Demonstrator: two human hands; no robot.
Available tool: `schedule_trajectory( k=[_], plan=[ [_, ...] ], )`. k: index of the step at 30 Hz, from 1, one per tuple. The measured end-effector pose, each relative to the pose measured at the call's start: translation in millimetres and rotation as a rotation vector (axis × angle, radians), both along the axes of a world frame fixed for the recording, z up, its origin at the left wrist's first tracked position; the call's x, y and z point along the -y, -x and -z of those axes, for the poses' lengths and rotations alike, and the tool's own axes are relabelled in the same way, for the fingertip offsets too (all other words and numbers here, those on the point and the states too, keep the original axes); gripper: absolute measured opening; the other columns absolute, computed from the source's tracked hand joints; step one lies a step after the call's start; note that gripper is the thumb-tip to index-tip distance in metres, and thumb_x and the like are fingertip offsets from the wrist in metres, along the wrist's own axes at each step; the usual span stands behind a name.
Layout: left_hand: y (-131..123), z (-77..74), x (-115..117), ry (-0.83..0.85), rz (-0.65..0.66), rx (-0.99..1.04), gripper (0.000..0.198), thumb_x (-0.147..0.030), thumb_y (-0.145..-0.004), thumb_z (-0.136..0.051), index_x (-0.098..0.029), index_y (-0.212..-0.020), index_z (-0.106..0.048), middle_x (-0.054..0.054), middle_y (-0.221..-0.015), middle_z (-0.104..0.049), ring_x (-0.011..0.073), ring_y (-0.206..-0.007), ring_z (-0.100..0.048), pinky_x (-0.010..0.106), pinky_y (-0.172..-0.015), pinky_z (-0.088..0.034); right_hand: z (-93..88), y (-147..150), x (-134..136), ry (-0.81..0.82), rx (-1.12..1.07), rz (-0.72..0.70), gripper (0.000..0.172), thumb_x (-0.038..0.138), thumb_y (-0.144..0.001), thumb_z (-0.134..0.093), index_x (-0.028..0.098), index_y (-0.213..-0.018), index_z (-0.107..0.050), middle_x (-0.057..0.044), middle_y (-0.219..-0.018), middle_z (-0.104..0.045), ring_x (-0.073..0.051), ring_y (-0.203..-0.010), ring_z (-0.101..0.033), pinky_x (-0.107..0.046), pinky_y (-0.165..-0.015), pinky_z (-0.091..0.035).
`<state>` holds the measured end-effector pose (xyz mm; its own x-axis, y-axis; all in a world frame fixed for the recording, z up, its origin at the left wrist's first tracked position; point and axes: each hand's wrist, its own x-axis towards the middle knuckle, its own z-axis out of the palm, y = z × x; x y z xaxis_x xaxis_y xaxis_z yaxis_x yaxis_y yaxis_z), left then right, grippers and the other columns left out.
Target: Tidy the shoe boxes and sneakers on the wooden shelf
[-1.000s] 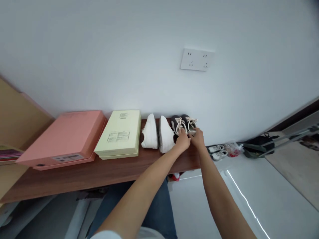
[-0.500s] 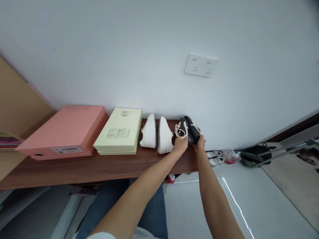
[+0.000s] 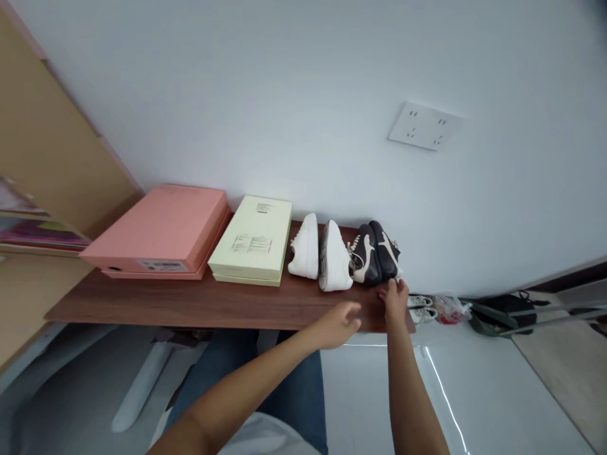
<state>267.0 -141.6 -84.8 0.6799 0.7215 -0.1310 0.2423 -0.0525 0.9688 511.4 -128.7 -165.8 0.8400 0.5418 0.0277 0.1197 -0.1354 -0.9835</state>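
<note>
Two black shoes with cream stripes [image 3: 374, 254] stand side by side at the right end of a brown wooden bench [image 3: 265, 306]. My right hand [image 3: 395, 299] is at the heel of the rightmost one, its fingers apart and nothing held in them. Over the bench's front edge hovers my left hand [image 3: 337, 325], fingers apart and holding nothing. A pair of white shoes [image 3: 306, 249] stands to the left of the black pair. Further left lie a pale yellow shoebox [image 3: 253, 237] and a larger pink box [image 3: 164, 230].
Behind the bench is a wall with a white socket plate [image 3: 423, 126]. A wooden shelf unit [image 3: 61, 107] rises at the left. On the floor at the right are white shoes [image 3: 422, 315], a plastic bag [image 3: 450, 309] and a black bag [image 3: 505, 314].
Both hands have let go of the black shoes, which now rest on the bench. My left hand has drawn back toward me. The whole view has shifted.
</note>
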Motion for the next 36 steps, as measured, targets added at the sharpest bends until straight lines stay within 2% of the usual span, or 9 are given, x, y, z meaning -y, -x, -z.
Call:
schedule_trajectory(
  k=[2, 4, 9, 12, 15, 19, 24, 28, 36],
  plan=[
    [51, 7.8, 10, 0.058, 0.165, -0.094, 0.041, -0.035, -0.086, -0.053, -0.021, -0.124, -0.063, 0.008, -0.119, -0.070, 0.0206, -0.094, -0.066, 0.034, -0.088, -0.051, 2.8, 17, 22, -0.011, -0.039, 0.035, 0.070, 0.058, -0.074, -0.059, 0.024, -0.134, -0.047, -0.011, -0.129, -0.056, -0.017, -0.074, -0.069, -0.030, -0.060, -0.057],
    [103, 19.8, 21, 0.108, 0.227, -0.195, 0.040, -0.037, -0.084, -0.056, -0.023, -0.120, -0.065, 0.006, -0.118, -0.071, 0.0212, -0.098, -0.066, 0.034, -0.090, -0.049, 6.2, 37, 48, -0.020, -0.035, 0.004, 0.064, 0.057, -0.072, -0.063, 0.025, -0.127, -0.054, -0.009, -0.124, -0.061, -0.018, -0.079, -0.070, -0.030, -0.062, -0.057],
    [218, 54.1, 45, 0.265, -0.059, -0.401, 0.045, -0.040, -0.084, -0.053, -0.020, -0.123, -0.063, 0.009, -0.129, -0.065, 0.0243, -0.112, -0.064, 0.036, -0.099, -0.046, 2.3, 104, 106, 0.129, -0.100, -0.259, 0.049, 0.060, -0.071, -0.068, 0.026, -0.107, -0.066, -0.008, -0.101, -0.073, -0.025, -0.081, -0.072, -0.038, -0.068, -0.058],
    [265, 63.1, 49, 0.310, -0.220, -0.441, 0.047, -0.042, -0.082, -0.052, -0.020, -0.123, -0.062, 0.011, -0.133, -0.063, 0.0255, -0.114, -0.064, 0.037, -0.101, -0.045, -13.4, 151, 113, 0.219, -0.129, -0.464, 0.044, 0.060, -0.072, -0.070, 0.027, -0.100, -0.069, -0.008, -0.097, -0.075, -0.027, -0.082, -0.072, -0.043, -0.075, -0.058],
    [292, 56.1, 41, 0.270, -0.343, -0.395, 0.047, -0.043, -0.083, -0.051, -0.021, -0.122, -0.062, 0.010, -0.132, -0.064, 0.0245, -0.115, -0.063, 0.037, -0.102, -0.046, -33.5, 195, 96, 0.211, -0.138, -0.597, 0.044, 0.061, -0.072, -0.071, 0.026, -0.099, -0.071, -0.009, -0.099, -0.075, -0.027, -0.084, -0.071, -0.044, -0.081, -0.058],
    [311, 30.4, 19, 0.086, -0.558, -0.265, 0.044, -0.044, -0.086, -0.047, -0.023, -0.121, -0.062, 0.008, -0.127, -0.067, 0.0231, -0.116, -0.063, 0.038, -0.104, -0.045, -57.1, 254, 60, 0.152, -0.113, -0.737, 0.045, 0.063, -0.076, -0.067, 0.025, -0.100, -0.070, -0.009, -0.102, -0.074, -0.025, -0.088, -0.070, -0.041, -0.084, -0.056],
    [346, 8.4, -1, -0.118, -0.709, -0.149, 0.044, -0.050, -0.088, -0.049, -0.022, -0.118, -0.064, 0.009, -0.118, -0.071, 0.0244, -0.113, -0.065, 0.041, -0.103, -0.047, -72.9, 325, 32, 0.142, 0.011, -1.055, 0.036, 0.054, -0.090, -0.055, 0.025, -0.108, -0.067, -0.007, -0.108, -0.072, -0.021, -0.095, -0.068, -0.039, -0.091, -0.053],
    [382, 13.7, -6, -0.157, -0.818, -0.143, 0.048, -0.053, -0.088, -0.050, -0.021, -0.121, -0.063, 0.010, -0.116, -0.071, 0.0241, -0.109, -0.067, 0.040, -0.100, -0.049, -81.1, 363, 22, 0.182, 0.075, -1.261, 0.029, 0.045, -0.093, -0.053, 0.026, -0.112, -0.065, -0.005, -0.108, -0.072, -0.021, -0.100, -0.066, -0.037, -0.088, -0.053],
    [432, 27.9, -7, -0.180, -0.879, -0.192, 0.045, -0.053, -0.088, -0.050, -0.022, -0.118, -0.064, 0.011, -0.116, -0.069, 0.0252, -0.110, -0.065, 0.041, -0.099, -0.049, -87.7, 387, 2, 0.263, 0.015, -1.302, 0.034, 0.044, -0.091, -0.056, 0.026, -0.120, -0.062, -0.007, -0.118, -0.070, -0.023, -0.110, -0.065, -0.043, -0.095, -0.052]
  ],
)
